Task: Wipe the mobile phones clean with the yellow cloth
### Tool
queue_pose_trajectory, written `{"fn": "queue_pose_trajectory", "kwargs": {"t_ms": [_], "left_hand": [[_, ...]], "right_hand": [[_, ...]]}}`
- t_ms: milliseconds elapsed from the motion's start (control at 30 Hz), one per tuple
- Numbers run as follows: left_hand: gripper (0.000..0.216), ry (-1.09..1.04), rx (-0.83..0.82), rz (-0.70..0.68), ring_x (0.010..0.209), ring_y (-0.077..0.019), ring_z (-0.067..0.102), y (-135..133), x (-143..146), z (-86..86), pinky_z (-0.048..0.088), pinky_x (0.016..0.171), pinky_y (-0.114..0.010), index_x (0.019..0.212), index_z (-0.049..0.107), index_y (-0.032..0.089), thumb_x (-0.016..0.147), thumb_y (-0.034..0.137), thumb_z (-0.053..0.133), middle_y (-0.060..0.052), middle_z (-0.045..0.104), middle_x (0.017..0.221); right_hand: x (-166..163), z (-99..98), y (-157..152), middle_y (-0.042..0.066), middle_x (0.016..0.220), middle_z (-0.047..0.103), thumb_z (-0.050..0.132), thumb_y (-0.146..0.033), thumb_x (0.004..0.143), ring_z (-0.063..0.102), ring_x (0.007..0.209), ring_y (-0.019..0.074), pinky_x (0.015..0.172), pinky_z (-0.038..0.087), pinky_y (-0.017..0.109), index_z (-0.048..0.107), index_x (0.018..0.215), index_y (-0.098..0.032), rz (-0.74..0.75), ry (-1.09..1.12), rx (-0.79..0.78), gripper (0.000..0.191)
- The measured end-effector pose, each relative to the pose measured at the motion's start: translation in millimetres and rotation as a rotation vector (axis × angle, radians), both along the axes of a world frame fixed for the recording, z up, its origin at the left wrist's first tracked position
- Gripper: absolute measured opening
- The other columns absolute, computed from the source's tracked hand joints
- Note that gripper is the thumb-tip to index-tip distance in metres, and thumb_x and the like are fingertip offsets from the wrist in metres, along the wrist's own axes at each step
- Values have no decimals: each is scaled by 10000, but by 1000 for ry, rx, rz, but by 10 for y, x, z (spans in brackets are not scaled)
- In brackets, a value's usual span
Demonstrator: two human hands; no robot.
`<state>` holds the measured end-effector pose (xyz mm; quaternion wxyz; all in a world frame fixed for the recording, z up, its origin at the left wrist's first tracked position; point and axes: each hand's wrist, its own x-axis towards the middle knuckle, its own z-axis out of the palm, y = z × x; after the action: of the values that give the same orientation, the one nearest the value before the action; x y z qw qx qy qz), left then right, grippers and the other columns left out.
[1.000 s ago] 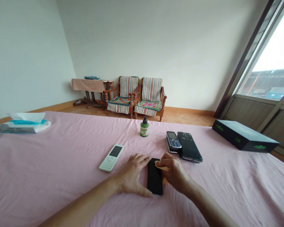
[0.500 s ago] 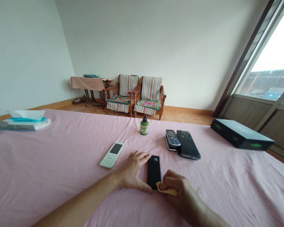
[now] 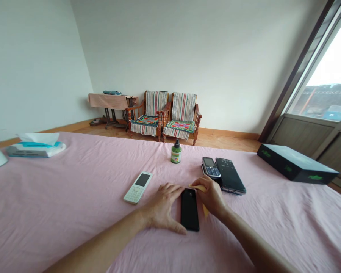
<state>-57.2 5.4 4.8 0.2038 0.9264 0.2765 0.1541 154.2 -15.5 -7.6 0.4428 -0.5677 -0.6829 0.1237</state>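
Observation:
A black mobile phone [image 3: 190, 212] lies back side up on the pink cloth, its round camera toward the far end. My left hand [image 3: 165, 206] braces its left side, index finger at the top corner and thumb at the bottom one. Pinched in my right hand [image 3: 211, 194] is a small yellow cloth [image 3: 199, 187], pressed near the phone's upper right corner. A white keypad phone [image 3: 138, 188] rests left of my left hand. Beyond my right hand are a dark keypad phone [image 3: 211, 168], on top of another device, and a larger black smartphone [image 3: 230, 176], also stacked.
A green spray bottle [image 3: 176, 153] stands upright at the middle back. To the right sits a flat black box [image 3: 297, 163]. A tissue pack [image 3: 35, 148] lies at the far left. Two wooden chairs [image 3: 180, 110] stand beyond the pink-covered surface [image 3: 88, 182].
My right hand, with the yellow cloth, has moved from the phone's lower right corner up to its upper right. My left hand stays at the phone's left side. The view has shifted slightly.

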Motion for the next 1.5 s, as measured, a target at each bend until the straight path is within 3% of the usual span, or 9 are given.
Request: {"fn": "queue_pose_trajectory", "kwargs": {"t_ms": [133,267,500,700,867,967,1133,1367,1500], "left_hand": [[1253,22,-33,48,1321,-412,338,-4,0,-30,226,1090,-579,1483,225,155,495,683,787,-203,373,1462],[1276,41,-50,55,1330,-417,323,-7,5,-38,207,1094,-595,1492,183,142,500,661,795,-214,351,1473],[1217,45,-23,70,1323,-407,341,-9,6,-38,228,1095,-573,1475,242,162,502,633,801,-189,375,1464],[1062,17,25,26,1274,-386,402,-2,7,-13,274,1080,-540,1398,388,191,519,626,795,-146,456,1403],[1022,37,40,-13,1268,-388,399,3,-19,28,281,1080,-526,1394,397,194,555,635,776,-149,444,1406],[1032,28,42,-13,1291,-391,364,-26,-33,34,278,1084,-526,1416,362,184,577,627,769,-156,397,1435],[933,-53,16,76,1189,-356,457,-219,32,-27,361,1028,-498,1348,452,213,559,550,820,-126,479,1314],[725,-201,-73,229,1193,-313,469,-450,236,-115,398,1021,-421,1259,524,222,577,168,764,-100,512,1262],[568,-281,-39,255,1067,-271,560,-441,275,-48,453,943,-351,1141,602,198,587,106,684,-78,595,1142]], "right_hand": [[-26,-116,0,18,741,619,519,-71,743,609,695,156,651,442,253,723,756,-195,27,-4,2,239],[-46,-156,-107,24,738,590,530,-140,816,587,680,148,622,430,247,690,725,-187,38,-2,23,190],[-195,-70,-595,22,723,564,518,-206,898,555,627,119,547,386,222,609,616,-176,139,19,-42,298],[-203,56,-882,16,745,580,572,-78,739,564,638,119,547,382,214,662,648,-184,273,108,-158,166],[-43,-16,-703,21,719,554,535,-110,703,552,679,156,611,403,255,666,707,-170,91,329,-13,144],[16,-37,-634,4,668,522,617,-236,737,487,614,137,554,355,243,646,682,-162,54,523,-59,97],[-64,7,-678,-31,561,491,763,-391,671,373,505,78,483,255,209,609,658,-144,167,851,-325,291],[-138,-48,-727,-37,563,530,829,-348,637,388,497,53,480,247,177,630,677,-140,293,1124,-406,291],[-99,-48,-730,-7,633,599,822,-302,658,491,569,88,514,318,182,654,704,-156,335,1236,-374,227]]}}
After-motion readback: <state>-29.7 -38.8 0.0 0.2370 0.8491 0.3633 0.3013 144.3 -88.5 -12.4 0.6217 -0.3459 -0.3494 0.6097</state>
